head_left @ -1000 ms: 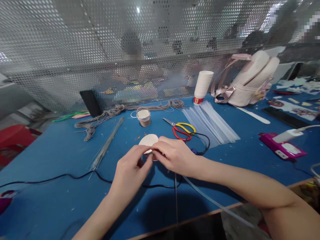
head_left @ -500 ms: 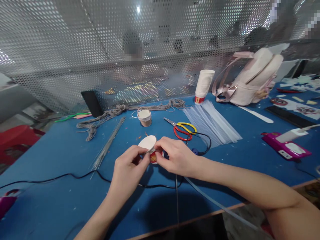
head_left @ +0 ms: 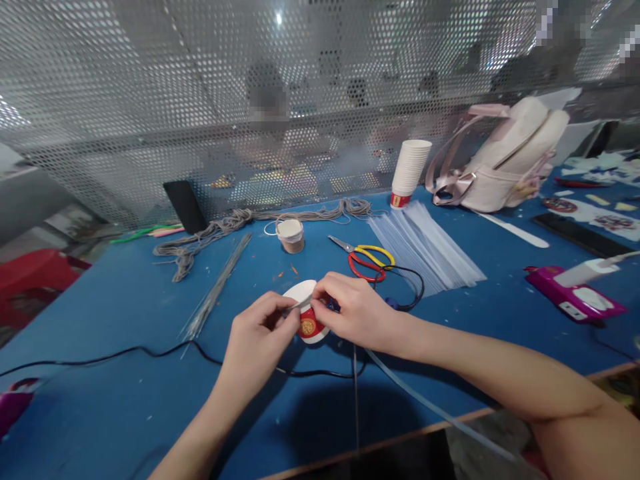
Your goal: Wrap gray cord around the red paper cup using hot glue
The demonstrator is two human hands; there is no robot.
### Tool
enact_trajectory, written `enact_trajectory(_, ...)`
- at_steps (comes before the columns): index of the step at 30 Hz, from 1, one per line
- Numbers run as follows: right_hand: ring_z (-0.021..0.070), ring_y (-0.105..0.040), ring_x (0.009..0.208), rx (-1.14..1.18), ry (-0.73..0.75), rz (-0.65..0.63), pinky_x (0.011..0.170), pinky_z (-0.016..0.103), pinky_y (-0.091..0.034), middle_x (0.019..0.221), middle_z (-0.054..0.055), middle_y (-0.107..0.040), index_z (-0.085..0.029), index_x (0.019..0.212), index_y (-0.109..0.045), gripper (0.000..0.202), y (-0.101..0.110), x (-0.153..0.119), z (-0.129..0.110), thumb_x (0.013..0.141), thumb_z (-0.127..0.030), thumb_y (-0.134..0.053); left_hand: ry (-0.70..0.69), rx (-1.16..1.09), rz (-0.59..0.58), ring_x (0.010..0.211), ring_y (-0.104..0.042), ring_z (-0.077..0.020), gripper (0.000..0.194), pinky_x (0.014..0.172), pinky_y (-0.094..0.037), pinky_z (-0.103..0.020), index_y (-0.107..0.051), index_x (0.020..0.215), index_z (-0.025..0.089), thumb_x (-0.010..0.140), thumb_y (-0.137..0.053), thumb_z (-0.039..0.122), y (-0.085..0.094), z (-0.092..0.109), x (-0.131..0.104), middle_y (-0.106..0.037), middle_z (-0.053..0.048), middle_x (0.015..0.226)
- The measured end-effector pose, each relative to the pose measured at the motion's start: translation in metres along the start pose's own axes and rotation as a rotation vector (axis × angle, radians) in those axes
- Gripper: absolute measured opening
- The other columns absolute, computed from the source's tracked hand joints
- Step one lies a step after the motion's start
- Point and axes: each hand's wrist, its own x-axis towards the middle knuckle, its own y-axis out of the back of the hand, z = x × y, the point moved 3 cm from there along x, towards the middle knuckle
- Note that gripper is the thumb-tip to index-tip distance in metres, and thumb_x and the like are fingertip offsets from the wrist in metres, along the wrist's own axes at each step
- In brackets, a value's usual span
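A white paper cup with a red band (head_left: 311, 325) is tilted between both hands near the middle of the blue table. My left hand (head_left: 263, 333) pinches the cup's rim from the left, thumb and index finger closed on it. On the other side, my right hand (head_left: 350, 308) pinches at the same rim. A thin grey strip lies along the rim between the fingertips. From under my right hand a long translucent strip (head_left: 420, 395) trails to the lower right, and a thin wire (head_left: 356, 400) hangs down to the table edge.
Behind the hands stands a wrapped small cup (head_left: 291, 237). Scissors (head_left: 370, 257), clear strips (head_left: 425, 250), stacked cups (head_left: 411, 170) and a backpack (head_left: 510, 160) lie right. Wires (head_left: 220, 287), grey cord (head_left: 200, 240) and a phone (head_left: 185, 207) are left. A black cable (head_left: 150, 350) crosses the table.
The cup has tipped and shifted slightly downward, so more of its red band and its base show. Both hands keep almost the same place and pinch.
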Motion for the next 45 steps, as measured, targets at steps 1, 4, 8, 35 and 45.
enact_trajectory(1, 0.0127, -0.051, 0.065, 0.004, -0.007, 0.000, 0.061, 0.025, -0.039, 0.073, 0.002, -0.057, -0.017, 0.075, -0.052, 0.011, 0.000, 0.000, 0.000, 0.085, -0.014, -0.050, 0.008, -0.003, 0.001, 0.056, -0.052, -0.0127, 0.018, 0.053, -0.039, -0.024, -0.067, 0.068, 0.018, 0.074, -0.056, 0.030, 0.000, 0.000, 0.000, -0.062, 0.000, 0.064)
enact_trajectory(4, 0.0129, -0.050, 0.065, 0.011, -0.023, 0.002, 0.061, 0.025, -0.039, 0.072, 0.002, -0.057, -0.017, 0.074, -0.051, 0.010, -0.001, 0.000, 0.000, 0.084, -0.013, -0.051, 0.018, -0.011, 0.003, 0.057, -0.051, -0.0126, 0.017, 0.053, -0.039, -0.023, -0.068, 0.069, 0.018, 0.073, -0.056, 0.030, 0.000, 0.000, 0.000, -0.062, 0.000, 0.065)
enact_trajectory(8, 0.0127, -0.050, 0.065, 0.025, -0.044, -0.009, 0.060, 0.025, -0.038, 0.072, 0.001, -0.057, -0.017, 0.073, -0.051, 0.011, -0.002, 0.000, 0.000, 0.083, -0.013, -0.051, 0.022, -0.013, -0.005, 0.057, -0.051, -0.0127, 0.017, 0.053, -0.039, -0.023, -0.068, 0.069, 0.018, 0.072, -0.055, 0.029, 0.000, 0.001, -0.001, -0.062, 0.000, 0.065)
enact_trajectory(35, 0.0111, -0.052, 0.063, 0.207, -0.129, 0.006, 0.059, 0.023, -0.040, 0.069, -0.002, -0.057, -0.018, 0.072, -0.053, 0.009, 0.002, 0.003, -0.001, 0.079, -0.012, -0.055, -0.018, -0.076, 0.032, 0.054, -0.050, -0.0115, 0.013, 0.051, -0.039, -0.023, -0.070, 0.071, 0.018, 0.070, -0.060, 0.026, 0.000, 0.001, 0.000, -0.061, 0.000, 0.065)
enact_trajectory(45, 0.0107, -0.054, 0.060, 0.192, -0.018, -0.021, 0.057, 0.022, -0.042, 0.072, 0.000, -0.061, -0.017, 0.080, -0.057, 0.004, 0.006, -0.003, -0.018, 0.082, -0.015, -0.055, -0.028, -0.097, 0.101, 0.059, -0.053, -0.0125, 0.012, 0.053, -0.040, -0.023, -0.068, 0.069, 0.018, 0.072, -0.063, 0.029, 0.005, -0.003, 0.000, -0.061, 0.000, 0.066)
